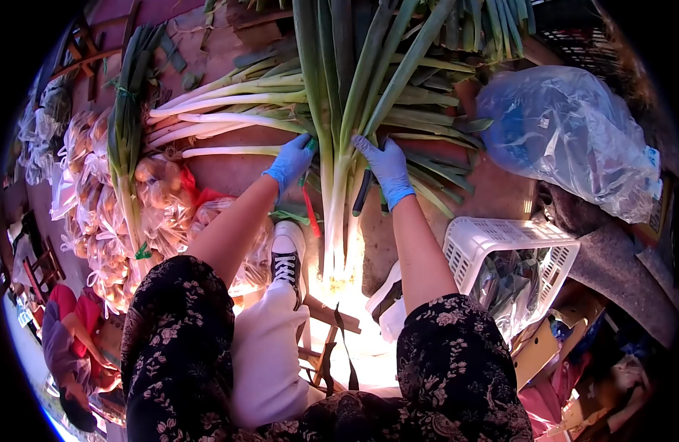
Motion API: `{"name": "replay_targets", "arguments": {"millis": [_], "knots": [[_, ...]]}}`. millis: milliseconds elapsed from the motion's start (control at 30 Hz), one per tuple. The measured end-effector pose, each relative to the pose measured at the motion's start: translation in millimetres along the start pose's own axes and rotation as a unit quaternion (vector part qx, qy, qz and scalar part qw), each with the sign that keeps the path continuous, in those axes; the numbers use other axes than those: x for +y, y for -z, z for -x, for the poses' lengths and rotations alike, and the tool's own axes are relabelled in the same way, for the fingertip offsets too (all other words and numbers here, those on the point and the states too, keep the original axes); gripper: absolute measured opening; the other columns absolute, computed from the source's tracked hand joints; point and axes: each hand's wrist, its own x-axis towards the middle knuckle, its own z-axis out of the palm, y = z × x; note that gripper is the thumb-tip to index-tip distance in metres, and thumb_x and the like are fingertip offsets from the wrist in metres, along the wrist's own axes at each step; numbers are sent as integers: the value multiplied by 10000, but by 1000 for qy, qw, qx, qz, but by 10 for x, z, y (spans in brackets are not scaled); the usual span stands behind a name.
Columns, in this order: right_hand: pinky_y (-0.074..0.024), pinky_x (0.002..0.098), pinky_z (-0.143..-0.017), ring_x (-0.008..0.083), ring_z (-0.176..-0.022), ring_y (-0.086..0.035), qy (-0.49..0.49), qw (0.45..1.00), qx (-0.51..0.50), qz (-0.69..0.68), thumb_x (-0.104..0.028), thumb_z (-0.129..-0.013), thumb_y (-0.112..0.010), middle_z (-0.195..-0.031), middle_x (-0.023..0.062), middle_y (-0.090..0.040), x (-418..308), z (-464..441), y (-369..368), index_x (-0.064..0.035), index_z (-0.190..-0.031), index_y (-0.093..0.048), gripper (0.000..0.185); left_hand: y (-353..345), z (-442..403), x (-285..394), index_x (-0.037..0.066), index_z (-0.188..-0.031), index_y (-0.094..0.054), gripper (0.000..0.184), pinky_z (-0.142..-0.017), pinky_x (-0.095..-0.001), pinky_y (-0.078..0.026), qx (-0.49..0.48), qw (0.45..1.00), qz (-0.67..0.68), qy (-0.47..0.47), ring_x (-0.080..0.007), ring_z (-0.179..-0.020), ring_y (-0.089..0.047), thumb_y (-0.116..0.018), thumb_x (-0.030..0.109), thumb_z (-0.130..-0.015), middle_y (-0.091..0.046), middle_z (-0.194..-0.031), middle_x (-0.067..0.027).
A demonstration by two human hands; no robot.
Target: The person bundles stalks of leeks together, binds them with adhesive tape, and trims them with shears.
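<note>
A bunch of long leeks (338, 184) stands before me, white root ends down near my feet and green leaves fanning upward. My left hand (289, 163), in a blue glove, is closed against the bunch's left side. Green tape shows at its fingers, and a narrow red strip (311, 212) hangs just below. My right hand (386, 169), also gloved, grips the right side with the thumb laid over a stalk; its other fingers are partly hidden. Beside that hand is a dark, handle-like object (362, 193), whose kind I cannot make out. More leeks (229, 110) lie crosswise behind the bunch.
Plastic bags of round brownish produce (159, 188) pile up at left, with a tied leek bundle (124, 140) across them. At right are a large clear plastic bag (564, 136) and a white crate (512, 232). A person (74, 339) sits at lower left.
</note>
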Motion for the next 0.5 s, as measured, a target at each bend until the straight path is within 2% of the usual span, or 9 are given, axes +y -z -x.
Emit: {"name": "replay_targets", "arguments": {"millis": [67,167,300,400,433,500], "knots": [[-455,268,-664,152,-695,-571,-34,996,81,-14,-345,-725,-697,-793,65,-613,125,26,84,5,-918,-573,419,62,286,366,10,-1032,-516,235,-689,-267,-479,39,991,129,2,-156,-771,-598,-429,193,-912,-612,-890,-94],[-446,237,-610,112,-629,-548,23,971,183,-150,-235,-787,-646,-736,30,-592,180,204,186,-14,-872,-566,250,417,369,399,42,-1006,-530,219,-693,-263,-467,91,981,165,-45,-145,-784,-592,-447,224,-916,-605,-881,-61],[-376,198,-524,53,-587,-478,43,978,97,-179,-244,-820,-609,-661,-8,-551,23,490,138,-50,-861,-582,200,682,649,837,61,-971,-539,208,-654,-254,-455,112,955,258,-99,-133,-741,-575,-449,240,-916,-603,-871,-52],[-380,200,-517,49,-595,-484,10,993,57,-104,-243,-826,-604,-656,-11,-548,200,489,88,-53,-837,-577,192,841,644,745,62,-970,-540,199,-638,-254,-456,19,958,249,-138,-124,-695,-555,-452,232,-914,-610,-876,-62],[-431,251,-544,106,-575,-521,0,994,63,-85,-207,-795,-619,-642,12,-550,310,458,69,-5,-810,-560,210,826,628,670,60,-957,-544,199,-627,-246,-460,19,964,237,-116,-121,-674,-545,-461,235,-909,-617,-882,-71],[-441,287,-572,155,-594,-538,-11,996,77,42,-222,-772,-622,-659,59,-569,655,419,80,4,-813,-554,240,722,609,482,55,-942,-546,199,-620,-243,-461,24,981,194,-24,-124,-671,-546,-461,231,-908,-616,-874,-72]]}}
